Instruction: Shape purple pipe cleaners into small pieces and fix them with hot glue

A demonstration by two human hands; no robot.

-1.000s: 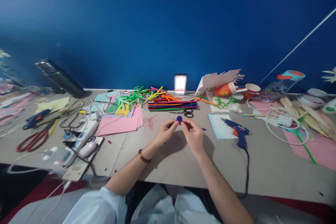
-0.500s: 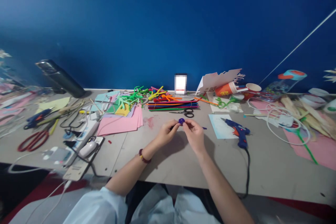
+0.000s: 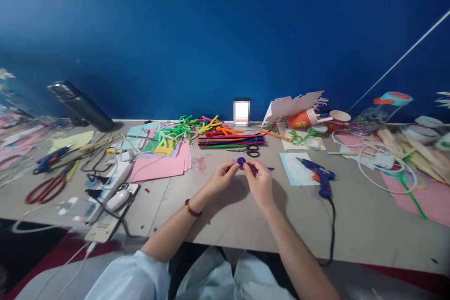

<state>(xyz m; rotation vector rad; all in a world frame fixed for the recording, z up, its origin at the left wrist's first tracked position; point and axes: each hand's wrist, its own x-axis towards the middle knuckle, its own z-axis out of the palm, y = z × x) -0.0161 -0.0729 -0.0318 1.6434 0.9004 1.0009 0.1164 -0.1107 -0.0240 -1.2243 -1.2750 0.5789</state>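
A small coiled purple pipe cleaner (image 3: pixel 241 161) is pinched between both hands above the table, in the middle of the view. My left hand (image 3: pixel 224 176) has thumb and fingertips closed on its left side. The fingertips of my right hand (image 3: pixel 259 179) grip its right side. A short purple piece (image 3: pixel 270 168) shows just beyond my right hand. Black-handled scissors (image 3: pixel 252 151) lie behind the hands, in front of a bundle of coloured pipe cleaners (image 3: pixel 232 140).
To the right, a blue glue gun (image 3: pixel 321 176) lies by a pale blue paper sheet (image 3: pixel 293 168). Pink paper (image 3: pixel 158 168), a power strip (image 3: pixel 112 187) and red-handled scissors (image 3: pixel 47 189) occupy the left. Paper cups (image 3: pixel 304 118) lean at the back. A blue wall (image 3: pixel 211 42) rises behind.
The purple coil has shifted slightly left and up and turned a little in my fingertips. Both hands keep hold of it.
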